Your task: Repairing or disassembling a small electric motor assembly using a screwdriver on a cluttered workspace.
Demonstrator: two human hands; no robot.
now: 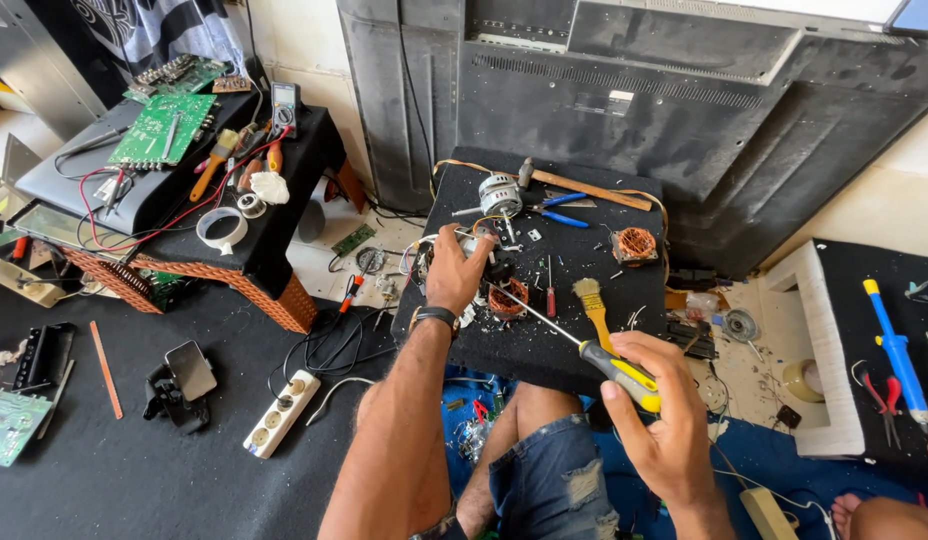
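On a black counter [584, 340] littered with parts, the left hand [454, 268] curls its fingers around a small motor part [472, 243]; the right hand [664, 420] grips a yellow-handled screwdriver [624, 372], tip at a copper coil [506, 298], paintbrush [592, 308] just beside.

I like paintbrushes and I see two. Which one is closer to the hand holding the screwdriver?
The yellow-handled brush on the black board, just above the right hand. The other, orange-handled brush lies far off on the left table.
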